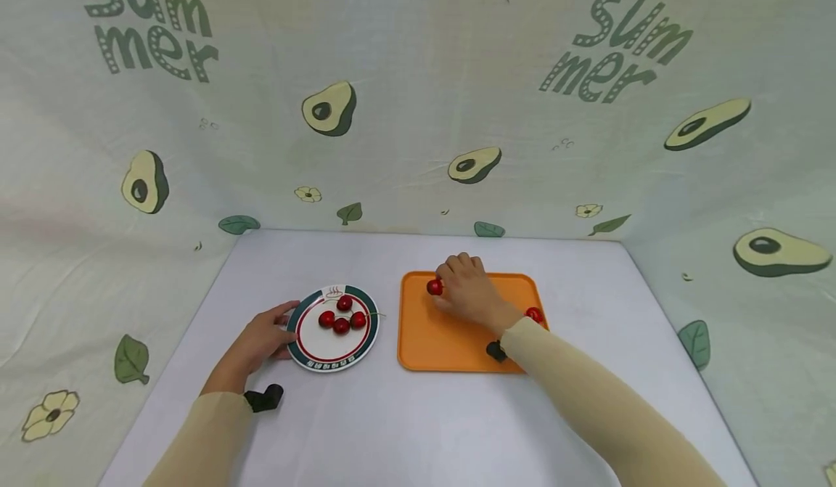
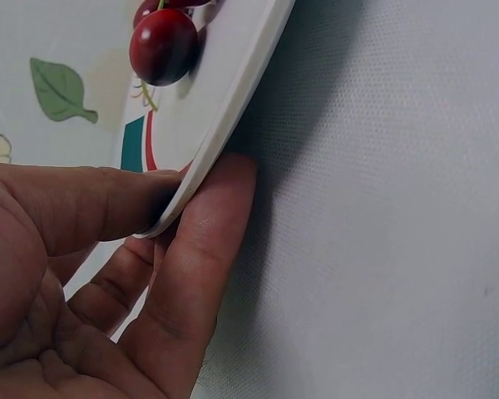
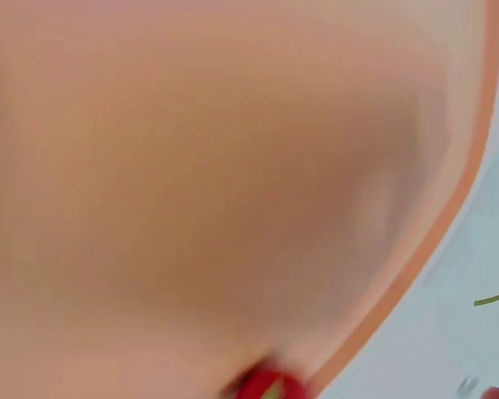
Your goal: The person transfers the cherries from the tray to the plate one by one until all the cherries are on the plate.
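Note:
My left hand (image 1: 264, 338) grips the left rim of a white plate (image 1: 326, 345) with a green and red border. The left wrist view shows the thumb on top of the rim (image 2: 233, 112) and a finger (image 2: 204, 224) beneath it. Several red cherries (image 1: 341, 325) with stems lie on the plate. Over the orange tray (image 1: 424, 342), my right hand (image 1: 466, 291) has curled fingers and pinches a cherry (image 1: 435, 287) at its left side. Another cherry (image 1: 534, 315) is at the tray's right edge. In the blurred right wrist view a cherry (image 3: 270, 386) shows at the bottom; which one, I cannot tell.
Plate and tray stand apart on a white table (image 1: 326, 436), the tray to the right. A cloth (image 1: 405, 117) printed with avocados and leaves hangs behind and at both sides. A dark device sits at each wrist.

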`<state>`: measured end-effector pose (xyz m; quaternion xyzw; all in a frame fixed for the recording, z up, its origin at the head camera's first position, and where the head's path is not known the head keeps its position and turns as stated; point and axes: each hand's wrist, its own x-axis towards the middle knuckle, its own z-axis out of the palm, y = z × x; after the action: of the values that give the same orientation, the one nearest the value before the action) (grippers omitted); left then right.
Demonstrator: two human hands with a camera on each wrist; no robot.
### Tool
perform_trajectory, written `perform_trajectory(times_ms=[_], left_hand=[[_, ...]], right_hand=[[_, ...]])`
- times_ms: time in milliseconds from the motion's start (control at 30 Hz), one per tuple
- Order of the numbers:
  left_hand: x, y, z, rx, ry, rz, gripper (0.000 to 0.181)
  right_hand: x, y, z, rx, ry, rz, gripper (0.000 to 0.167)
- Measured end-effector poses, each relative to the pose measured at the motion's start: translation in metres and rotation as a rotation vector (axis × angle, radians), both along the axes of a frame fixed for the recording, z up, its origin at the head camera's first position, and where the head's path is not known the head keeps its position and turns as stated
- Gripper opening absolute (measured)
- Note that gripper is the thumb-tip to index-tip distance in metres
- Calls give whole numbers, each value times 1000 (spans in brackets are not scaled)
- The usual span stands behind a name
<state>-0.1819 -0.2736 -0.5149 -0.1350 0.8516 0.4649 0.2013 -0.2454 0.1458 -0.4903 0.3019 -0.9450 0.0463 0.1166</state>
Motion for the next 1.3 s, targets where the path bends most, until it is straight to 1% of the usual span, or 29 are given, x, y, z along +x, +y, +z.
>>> perform_trajectory(times_ms=[133, 267, 333, 433, 600, 733, 867, 1000, 1300], left_hand=[[-2, 0, 1, 12, 0, 2, 77], [-4, -2, 1, -6, 2, -6, 76], [-5, -2, 2, -18, 2, -12, 76], [-6, -1, 3, -30, 1, -20, 76], [-5, -1, 7, -40, 2, -23, 77], [-4, 0, 7, -43, -5, -20, 77], [-3, 0, 6, -28, -8, -23, 77], [-2, 0, 5, -14, -9, -22, 77], [0, 1, 8, -10, 2, -16, 76]], right_hand=[[7, -28, -3, -1, 39, 65, 40], [16, -52, -3, 23, 34, 107, 38], [19, -63, -2, 43, 17, 115, 37], [25, -79, 0, 65, 13, 121, 35], [33, -103, 1, 100, 4, 143, 41], [38, -122, -4, 135, 18, 164, 45], [43, -133, -12, 142, 11, 173, 41], [45, -139, -18, 148, -23, 164, 38], [44, -145, -25, 183, -28, 140, 39]])
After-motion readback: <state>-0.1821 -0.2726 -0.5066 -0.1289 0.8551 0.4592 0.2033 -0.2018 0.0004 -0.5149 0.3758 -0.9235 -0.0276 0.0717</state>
